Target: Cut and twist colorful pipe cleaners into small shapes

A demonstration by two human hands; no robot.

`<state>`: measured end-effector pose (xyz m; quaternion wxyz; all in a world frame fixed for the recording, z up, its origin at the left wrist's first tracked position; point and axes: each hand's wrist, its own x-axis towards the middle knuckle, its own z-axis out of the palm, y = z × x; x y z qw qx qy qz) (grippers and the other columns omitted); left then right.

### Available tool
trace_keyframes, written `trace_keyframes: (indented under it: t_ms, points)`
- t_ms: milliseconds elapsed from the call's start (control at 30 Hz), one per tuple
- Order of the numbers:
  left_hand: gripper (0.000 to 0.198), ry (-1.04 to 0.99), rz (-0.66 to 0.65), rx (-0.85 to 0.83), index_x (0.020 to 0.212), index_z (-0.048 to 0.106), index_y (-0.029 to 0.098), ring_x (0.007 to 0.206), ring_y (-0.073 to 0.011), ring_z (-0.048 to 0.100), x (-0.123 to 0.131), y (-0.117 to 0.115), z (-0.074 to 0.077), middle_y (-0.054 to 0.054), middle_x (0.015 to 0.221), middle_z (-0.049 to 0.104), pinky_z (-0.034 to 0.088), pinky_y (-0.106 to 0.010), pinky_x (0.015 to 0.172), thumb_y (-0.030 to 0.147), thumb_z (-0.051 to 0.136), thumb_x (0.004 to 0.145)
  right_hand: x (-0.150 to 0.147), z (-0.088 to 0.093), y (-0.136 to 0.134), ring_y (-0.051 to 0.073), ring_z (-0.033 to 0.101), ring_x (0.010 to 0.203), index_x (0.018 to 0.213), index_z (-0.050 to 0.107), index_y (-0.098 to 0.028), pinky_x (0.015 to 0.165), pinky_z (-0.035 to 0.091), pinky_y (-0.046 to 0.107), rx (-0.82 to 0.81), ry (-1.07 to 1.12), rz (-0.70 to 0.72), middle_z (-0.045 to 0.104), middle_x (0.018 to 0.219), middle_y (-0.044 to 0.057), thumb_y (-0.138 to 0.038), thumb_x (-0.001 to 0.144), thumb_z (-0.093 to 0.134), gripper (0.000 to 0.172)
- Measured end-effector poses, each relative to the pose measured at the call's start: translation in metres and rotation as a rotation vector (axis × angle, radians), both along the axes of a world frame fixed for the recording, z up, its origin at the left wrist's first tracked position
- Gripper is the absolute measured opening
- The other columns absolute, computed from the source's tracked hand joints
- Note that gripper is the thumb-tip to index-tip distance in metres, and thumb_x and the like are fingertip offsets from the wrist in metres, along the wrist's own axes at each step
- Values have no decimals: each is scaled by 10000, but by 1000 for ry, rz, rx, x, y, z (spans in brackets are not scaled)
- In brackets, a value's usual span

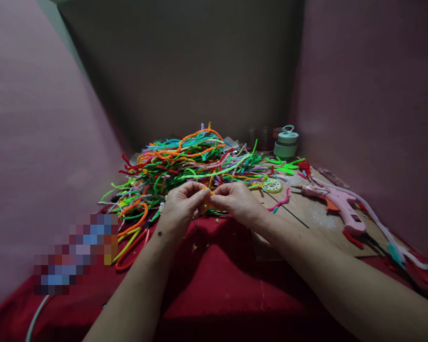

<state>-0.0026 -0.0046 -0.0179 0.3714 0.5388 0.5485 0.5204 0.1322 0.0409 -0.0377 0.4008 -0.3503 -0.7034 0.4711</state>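
A small yellow-orange fuzzy stem [211, 192] sits mid-table, pinched between fingertips of your left hand [184, 203] and right hand [239, 202]; it seems partly shaped, how far I can't tell. The loose stem pile [185, 164] toward the table's [235, 294] far edge and the glue gun [342, 204] near its right edge lie untouched.

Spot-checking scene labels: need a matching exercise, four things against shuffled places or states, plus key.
Things
1. pink plastic glue gun
2. mint-green lidded jar
3. small orange-yellow fuzzy piece
4. round white disc with holes and a yellow-green rim

Places and states
A. held between left grip and right grip
B. just left of a metal nozzle
C. upright at the back
D. lying down, red-orange trigger showing

Pairs: 1-D, 2-C, 3-A, 4-B
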Motion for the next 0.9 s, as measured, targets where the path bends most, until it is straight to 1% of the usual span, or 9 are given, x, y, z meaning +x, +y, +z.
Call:
trace_keyframes:
  t_ms: [133, 333, 433, 533, 667, 767, 900]
  points:
    - [188, 63, -68, -50, 694, 568, 139, 381, -35, 363, -1, -1, 2, 47, 486, 477, 245, -163, 363, 314, 638, 692, -1, -3, 1, 72, 395, 485, 596, 626, -113, 452, 294, 193, 27, 3, -23, 508, 503, -17, -308, 659, 560, 215]
    - [198, -68, -119, -68, 660, 521, 147, 384, -37, 361, -3, -1, 2, 52, 475, 461, 240, -166, 374, 309, 631, 694, -2, 0, -3, 74, 391, 471, 599, 609, -113, 449, 301, 203, -29, 67, 27, 505, 499, -18, -276, 655, 549, 182]
    - [194, -100, -76, -44, 661, 519, 151, 382, -37, 354, -1, 1, 0, 61, 461, 450, 259, -169, 387, 305, 634, 686, -3, 0, -2, 76, 407, 500, 610, 601, -118, 473, 314, 202, 3, 67, 12, 515, 529, -17, -298, 673, 545, 199]
    - [183, -88, -29, -16, 663, 532, 151, 401, -38, 350, 3, 2, -1, 64, 464, 446, 268, -170, 409, 302, 632, 687, -3, -1, -1, 80, 422, 535, 615, 599, -120, 493, 316, 200, 56, 24, -39, 523, 552, -18, -302, 672, 560, 195]
    - [169, -35, -2, 64, 643, 546, 140, 481, -49, 399, 6, 3, -4, 49, 521, 484, 310, -175, 481, 280, 626, 695, -2, -1, -1, 74, 396, 512, 590, 580, -123, 489, 309, 199, 21, 30, -73, 498, 528, -31, -275, 661, 563, 169]
    - [169, -51, -4, 88, 645, 551, 138, 499, -54, 405, 7, 5, -8, 46, 537, 491, 319, -181, 502, 284, 618, 699, -1, 2, -1, 77, 406, 515, 588, 592, -123, 504, 316, 203, 29, -11, -79, 509, 528, -27, -247, 664, 560, 149]
    - [174, -92, -1, 67, 664, 555, 144, 486, -59, 404, 7, 8, -14, 44, 547, 502, 317, -190, 490, 304, 616, 693, 1, 5, -4, 99, 450, 554, 590, 624, -143, 541, 323, 220, 170, -135, -162, 555, 553, -3, -246, 701, 541, 173]
